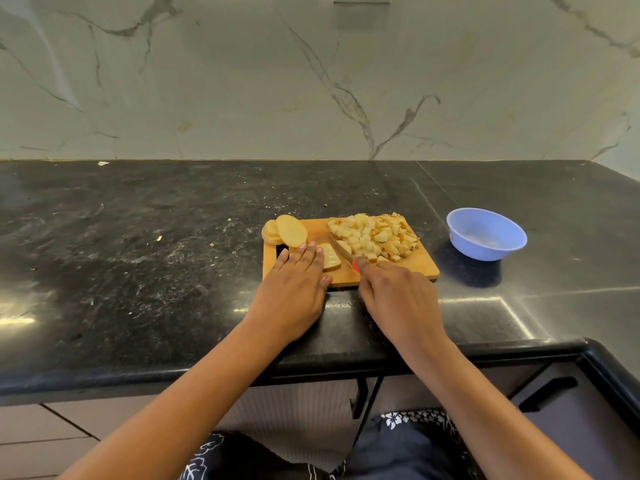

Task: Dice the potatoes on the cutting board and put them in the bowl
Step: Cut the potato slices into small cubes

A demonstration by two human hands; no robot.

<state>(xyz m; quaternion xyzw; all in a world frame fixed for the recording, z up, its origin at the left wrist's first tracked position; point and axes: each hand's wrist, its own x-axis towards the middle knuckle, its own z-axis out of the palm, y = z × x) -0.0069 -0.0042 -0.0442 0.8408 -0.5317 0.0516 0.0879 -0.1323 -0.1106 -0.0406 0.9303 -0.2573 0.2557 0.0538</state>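
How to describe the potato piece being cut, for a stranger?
On the black counter lies a wooden cutting board. At its front, between the left hand and the knife, sits a half slice. Other slices are round; the heap is diced.

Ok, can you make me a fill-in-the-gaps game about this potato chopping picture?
1. The round plastic bowl beside the board is coloured ____.
2. The pile of diced potato cubes sits on the rectangular ____ cutting board.
3. The small red-handled knife is gripped by the ____ hand.
4. The round potato slices lie at the board's ____ end.
Missing words: blue, wooden, right, left.
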